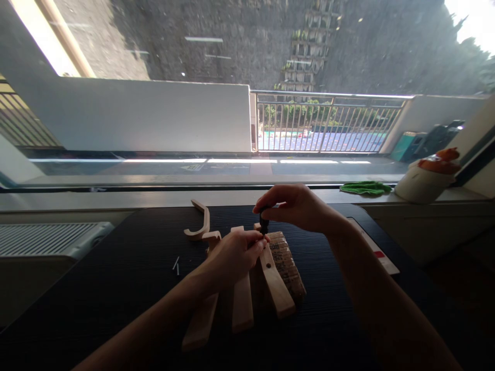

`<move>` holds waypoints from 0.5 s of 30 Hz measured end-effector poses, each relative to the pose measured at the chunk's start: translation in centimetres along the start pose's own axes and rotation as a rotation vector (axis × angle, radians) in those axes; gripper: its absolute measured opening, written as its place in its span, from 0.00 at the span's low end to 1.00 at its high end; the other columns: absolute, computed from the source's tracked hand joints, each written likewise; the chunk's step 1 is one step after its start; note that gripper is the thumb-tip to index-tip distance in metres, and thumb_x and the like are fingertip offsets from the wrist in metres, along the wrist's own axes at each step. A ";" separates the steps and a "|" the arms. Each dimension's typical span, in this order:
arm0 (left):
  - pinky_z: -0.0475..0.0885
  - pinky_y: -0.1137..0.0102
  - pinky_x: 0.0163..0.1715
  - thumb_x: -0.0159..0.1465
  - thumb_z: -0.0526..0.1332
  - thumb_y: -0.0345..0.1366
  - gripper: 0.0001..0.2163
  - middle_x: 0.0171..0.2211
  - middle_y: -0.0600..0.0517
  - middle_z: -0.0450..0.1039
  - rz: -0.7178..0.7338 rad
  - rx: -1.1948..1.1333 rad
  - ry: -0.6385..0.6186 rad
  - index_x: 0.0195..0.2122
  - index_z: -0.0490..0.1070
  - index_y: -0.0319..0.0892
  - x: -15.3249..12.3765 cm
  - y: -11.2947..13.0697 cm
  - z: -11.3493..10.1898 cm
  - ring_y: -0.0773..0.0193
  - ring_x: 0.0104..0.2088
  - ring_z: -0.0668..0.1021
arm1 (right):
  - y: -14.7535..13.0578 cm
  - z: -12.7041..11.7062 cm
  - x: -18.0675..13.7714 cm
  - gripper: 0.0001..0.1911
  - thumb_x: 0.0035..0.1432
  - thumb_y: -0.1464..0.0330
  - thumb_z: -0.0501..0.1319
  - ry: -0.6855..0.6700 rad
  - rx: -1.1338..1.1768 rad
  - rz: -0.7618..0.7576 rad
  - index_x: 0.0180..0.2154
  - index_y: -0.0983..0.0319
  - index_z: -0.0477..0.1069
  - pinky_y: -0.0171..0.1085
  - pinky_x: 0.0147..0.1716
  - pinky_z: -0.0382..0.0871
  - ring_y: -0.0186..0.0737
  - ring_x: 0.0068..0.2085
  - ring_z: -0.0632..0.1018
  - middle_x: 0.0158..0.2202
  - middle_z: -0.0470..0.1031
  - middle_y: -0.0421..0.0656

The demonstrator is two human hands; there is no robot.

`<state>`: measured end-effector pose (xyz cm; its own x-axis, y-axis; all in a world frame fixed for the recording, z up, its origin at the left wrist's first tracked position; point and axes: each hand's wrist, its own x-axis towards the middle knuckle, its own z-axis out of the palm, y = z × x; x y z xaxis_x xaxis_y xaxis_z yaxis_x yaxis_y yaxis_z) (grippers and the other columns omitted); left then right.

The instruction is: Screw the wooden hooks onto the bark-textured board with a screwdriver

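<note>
My right hand (296, 206) is closed in a pinch round the top of a small black tool (264, 222) held upright over the upper end of a wooden slat (275, 281). My left hand (233, 256) is closed too, its fingertips pressed against the tool's lower end and resting over the slats. Three pale wooden slats (243, 304) lie side by side on the black table (116, 288), fanning toward me. Beneath them lies a brown printed packet (288, 263). A curved wooden piece (199, 221) lies just beyond my left hand.
Two small metal pins (176, 265) lie left of the slats. A white card (377, 251) rests at the table's right edge. On the window sill sit a green cloth (365, 188) and a white pot (423, 183). A radiator (46, 238) is at the left.
</note>
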<state>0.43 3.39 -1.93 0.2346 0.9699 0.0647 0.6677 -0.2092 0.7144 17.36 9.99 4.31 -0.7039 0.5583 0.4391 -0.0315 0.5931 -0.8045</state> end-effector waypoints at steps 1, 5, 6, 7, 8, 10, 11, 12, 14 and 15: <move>0.56 0.74 0.19 0.61 0.49 0.45 0.18 0.19 0.54 0.67 -0.002 0.001 0.001 0.37 0.74 0.40 0.0 0.0 0.0 0.69 0.19 0.66 | 0.0 0.1 0.0 0.09 0.50 0.69 0.62 0.004 -0.008 -0.008 0.36 0.64 0.72 0.38 0.39 0.71 0.35 0.38 0.75 0.35 0.75 0.43; 0.57 0.74 0.20 0.61 0.49 0.47 0.19 0.19 0.53 0.67 0.013 0.013 0.011 0.31 0.74 0.39 0.0 0.0 -0.1 0.69 0.20 0.67 | 0.0 0.4 -0.1 0.10 0.50 0.69 0.62 0.016 -0.043 -0.030 0.36 0.64 0.71 0.38 0.38 0.71 0.35 0.37 0.75 0.36 0.74 0.43; 0.57 0.74 0.20 0.61 0.49 0.48 0.20 0.19 0.53 0.67 0.022 0.020 0.013 0.29 0.73 0.38 0.1 0.0 -0.1 0.69 0.20 0.67 | -0.1 0.3 -0.1 0.10 0.50 0.69 0.62 0.016 -0.053 -0.021 0.37 0.64 0.71 0.37 0.37 0.71 0.35 0.37 0.75 0.36 0.74 0.43; 0.57 0.74 0.20 0.61 0.48 0.48 0.20 0.19 0.53 0.66 0.029 0.026 0.013 0.28 0.73 0.38 0.1 0.0 -0.1 0.69 0.20 0.67 | -0.3 0.2 -0.2 0.10 0.50 0.69 0.61 0.009 -0.062 -0.006 0.38 0.64 0.71 0.37 0.37 0.71 0.35 0.37 0.75 0.36 0.75 0.43; 0.57 0.74 0.20 0.61 0.48 0.47 0.20 0.18 0.54 0.66 0.030 0.030 0.016 0.28 0.73 0.38 0.1 0.0 -0.1 0.69 0.20 0.66 | -0.5 0.0 -0.3 0.11 0.51 0.69 0.61 -0.008 -0.066 0.014 0.39 0.64 0.72 0.37 0.37 0.71 0.34 0.37 0.75 0.37 0.75 0.43; 0.57 0.74 0.20 0.61 0.48 0.47 0.19 0.18 0.54 0.66 0.023 0.026 0.017 0.29 0.73 0.39 0.1 0.1 0.0 0.69 0.20 0.66 | -0.9 -0.4 -0.4 0.12 0.54 0.70 0.58 -0.054 -0.058 0.047 0.41 0.63 0.72 0.36 0.38 0.70 0.34 0.38 0.75 0.39 0.75 0.43; 0.57 0.74 0.20 0.61 0.49 0.47 0.19 0.18 0.55 0.66 0.018 0.021 0.017 0.30 0.73 0.40 0.1 0.1 0.0 0.69 0.19 0.66 | -1.1 -0.5 -0.5 0.12 0.55 0.71 0.56 -0.071 -0.050 0.053 0.42 0.62 0.72 0.36 0.38 0.70 0.35 0.39 0.75 0.40 0.75 0.43; 0.57 0.74 0.20 0.61 0.49 0.47 0.18 0.18 0.55 0.66 0.014 0.014 0.018 0.30 0.73 0.40 0.1 0.2 0.0 0.69 0.19 0.66 | -1.2 -0.7 -0.6 0.13 0.56 0.71 0.56 -0.081 -0.039 0.050 0.43 0.62 0.72 0.36 0.39 0.70 0.35 0.40 0.74 0.41 0.75 0.43; 0.57 0.74 0.20 0.61 0.49 0.46 0.18 0.18 0.55 0.67 0.012 0.003 0.018 0.30 0.73 0.40 0.1 0.3 0.0 0.70 0.19 0.66 | -1.2 -0.8 -0.6 0.13 0.56 0.71 0.56 -0.085 -0.015 0.033 0.42 0.62 0.72 0.37 0.39 0.70 0.35 0.40 0.75 0.40 0.75 0.43; 0.58 0.74 0.20 0.61 0.49 0.46 0.18 0.19 0.55 0.67 0.013 -0.001 0.016 0.30 0.73 0.40 0.0 0.3 0.0 0.70 0.19 0.66 | -1.1 -0.8 -0.6 0.13 0.55 0.70 0.56 -0.084 -0.004 0.026 0.42 0.62 0.73 0.37 0.38 0.71 0.35 0.39 0.75 0.39 0.75 0.43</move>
<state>0.66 3.36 -1.68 0.2316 0.9691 0.0852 0.6637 -0.2214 0.7145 18.39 9.46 5.29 -0.7615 0.5229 0.3830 -0.0101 0.5813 -0.8136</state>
